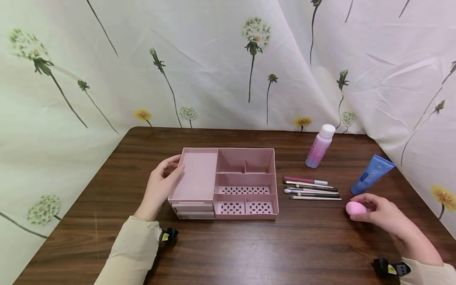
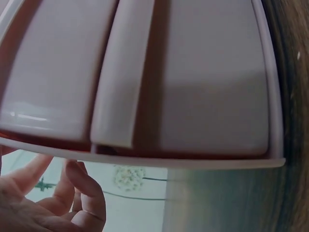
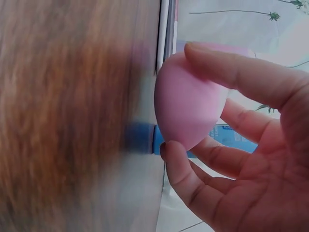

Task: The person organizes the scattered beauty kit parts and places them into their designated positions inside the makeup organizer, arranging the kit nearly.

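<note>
A pink makeup sponge [image 3: 188,101] is pinched between the thumb and fingers of my right hand [image 1: 382,213], low over the right part of the table. My left hand [image 1: 160,186] rests at the left side of a pink makeup organizer [image 1: 197,174]. Its thumb lies by the top edge; in the left wrist view, loosely bent fingers [image 2: 89,193] touch or nearly touch the side wall. The organizer has two closed drawers [image 1: 195,215] under a flat top on its left and several open compartments on its right. Just behind the sponge, a blue tube [image 1: 372,174] stands on its cap.
Several makeup brushes [image 1: 313,194] and a dark pink tube with a silver end [image 1: 304,181] lie between the organizer and the right hand. A pink and blue spray bottle [image 1: 320,146] with a white cap stands behind them. Floral cloth [image 1: 213,79] hangs behind the brown table [image 1: 249,249].
</note>
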The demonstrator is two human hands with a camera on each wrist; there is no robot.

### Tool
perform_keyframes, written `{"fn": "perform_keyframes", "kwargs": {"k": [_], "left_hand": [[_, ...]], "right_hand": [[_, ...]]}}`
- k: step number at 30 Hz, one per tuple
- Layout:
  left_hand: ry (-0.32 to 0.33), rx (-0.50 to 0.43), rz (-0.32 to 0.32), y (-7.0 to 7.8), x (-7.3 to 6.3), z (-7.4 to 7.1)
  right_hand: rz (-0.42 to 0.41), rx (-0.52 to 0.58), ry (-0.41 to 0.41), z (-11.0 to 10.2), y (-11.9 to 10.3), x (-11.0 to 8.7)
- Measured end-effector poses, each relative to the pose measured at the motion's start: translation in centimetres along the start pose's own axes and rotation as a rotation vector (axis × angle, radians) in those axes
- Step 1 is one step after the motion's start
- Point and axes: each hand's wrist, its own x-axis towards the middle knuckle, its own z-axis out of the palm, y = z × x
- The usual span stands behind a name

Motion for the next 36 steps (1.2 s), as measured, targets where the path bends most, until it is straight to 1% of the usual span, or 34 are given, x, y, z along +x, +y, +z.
{"fn": "perform_keyframes", "kwargs": {"k": [8,13,17,22,29,36], "left_hand": [[-0.011,-0.057,0.002,-0.5,0.1,0.1],[-0.02,-0.07,-0.003,-0.6,0.1,0.0],[-0.025,-0.074,-0.014,-0.6,0.1,0.1],[-0.042,-0.071,-0.022,-0.8,0.2,0.1],[-0.051,-0.072,-0.01,-0.9,0.2,0.0],[-0.058,-0.07,-0.015,-0.8,0.1,-0.1]], "right_hand": [[-0.021,-0.009,0.025,0.2,-1.2,-0.2],[-0.049,-0.026,0.051,0.3,-2.4,-0.3],[-0.071,-0.019,0.072,0.4,-3.4,-0.4],[-0.117,0.026,0.125,0.7,-4.5,-0.4],[-0.179,0.083,0.203,0.8,-6.2,-0.1],[-0.223,0.143,0.22,0.9,-7.7,-0.1]]}}
